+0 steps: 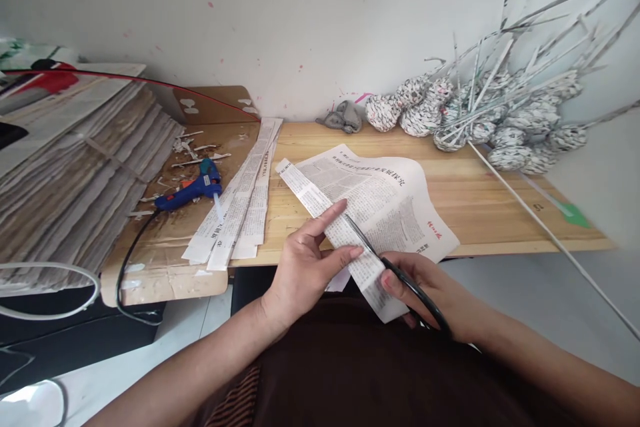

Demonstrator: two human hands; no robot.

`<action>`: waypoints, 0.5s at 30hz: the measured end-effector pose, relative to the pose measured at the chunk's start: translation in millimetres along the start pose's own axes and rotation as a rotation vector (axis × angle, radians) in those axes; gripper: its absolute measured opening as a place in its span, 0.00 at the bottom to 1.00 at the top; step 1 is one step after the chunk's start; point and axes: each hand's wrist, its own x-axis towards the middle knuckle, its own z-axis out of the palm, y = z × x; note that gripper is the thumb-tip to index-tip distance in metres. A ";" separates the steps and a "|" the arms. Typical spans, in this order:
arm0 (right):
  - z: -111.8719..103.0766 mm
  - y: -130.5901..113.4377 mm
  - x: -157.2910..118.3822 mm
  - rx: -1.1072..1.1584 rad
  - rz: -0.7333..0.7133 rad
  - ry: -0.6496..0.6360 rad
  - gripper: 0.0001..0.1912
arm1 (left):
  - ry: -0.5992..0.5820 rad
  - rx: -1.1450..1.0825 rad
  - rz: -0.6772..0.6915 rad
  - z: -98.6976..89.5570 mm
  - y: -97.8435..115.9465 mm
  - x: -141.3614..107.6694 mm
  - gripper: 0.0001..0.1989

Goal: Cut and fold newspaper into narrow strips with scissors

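1. White wall (280, 27), flecked with pink spots, rises behind a light wooden table (480, 217).
2. At the far left stands a tall stack of newspapers (95, 180), with red and black items lying on top of it.
3. Next to the stack, a sheet of brown cardboard (173, 283) is littered with paper scraps and bears a blue glue gun (193, 193), its dark cord trailing over the front edge.
4. Several long newspaper strips (243, 203) lie overlapping across the cardboard and the table's left end.
5. Nearer the middle, the person's left hand (310, 260) grasps the left margin of a newspaper sheet (385, 193), thumb and extended index finger on its printed face; the other fingers are partly hidden.
6. This sheet lies slantwise on the table, its near end jutting past the front edge.
7. Farther back, a crumpled grey cloth (345, 117) rests near the wall.
8. The right hand (425, 280) is closed around the handles of black scissors (419, 291), whose blades lie along the sheet between the margin and the wider part, beside the left thumb.
9. Toward the right, woven paper balls (423, 117) with long protruding stems are heaped against the wall.
10. A long pale rod (575, 265) slants down from the heap, near a green patch (575, 215).
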 end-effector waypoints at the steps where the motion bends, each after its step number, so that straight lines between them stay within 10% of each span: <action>1: -0.4 2.8 0.7 0.009 -0.002 -0.001 0.27 | 0.000 0.002 0.001 -0.1 -0.7 0.2 0.34; 15: -14.1 17.5 -1.3 -0.030 -0.021 -0.023 0.22 | 0.099 -0.164 -0.077 -15.4 -0.6 21.9 0.34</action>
